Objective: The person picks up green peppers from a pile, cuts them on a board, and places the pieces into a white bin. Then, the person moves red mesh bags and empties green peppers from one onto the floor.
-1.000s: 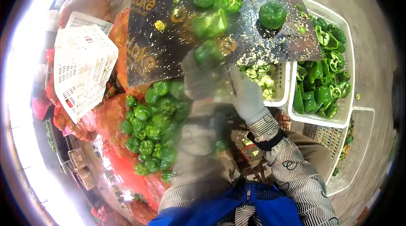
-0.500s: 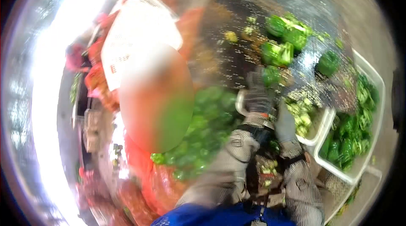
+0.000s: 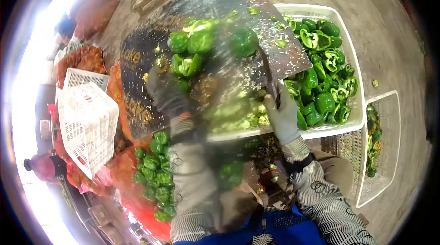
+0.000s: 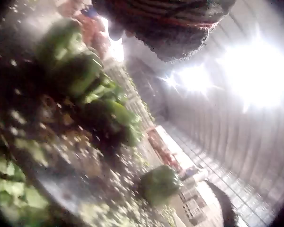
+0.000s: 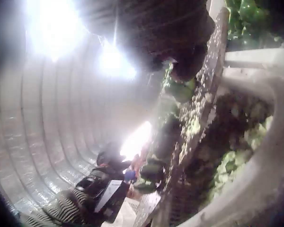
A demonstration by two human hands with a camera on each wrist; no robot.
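My left hand [image 3: 168, 94], in a dark glove, lies over the near left part of the dark board [image 3: 151, 43], beside a cluster of cut green peppers [image 3: 186, 65]. Its fingers look loosely extended, with no object visible in them; the glove also fills the top of the left wrist view. In a pale glove, my right hand [image 3: 283, 115] grips a knife [image 3: 266, 68] at the board's near right edge. The blade points up the board, its tip beside a whole green pepper [image 3: 244, 42]. Pale seeds are scattered over the board.
Right of the board stands a white crate [image 3: 359, 84] of cut peppers. Pale cores [image 3: 256, 114] fill a tub under the near edge. Whole peppers [image 3: 156, 167] lie on red mesh sacks at lower left. White crates [image 3: 87, 121] lean farther left; an open basket [image 3: 398, 153] sits right.
My left hand has moved from a pepper at the board's near edge to the left of the cut cluster. The knife now reaches over the board towards the whole pepper. The head view has swung.
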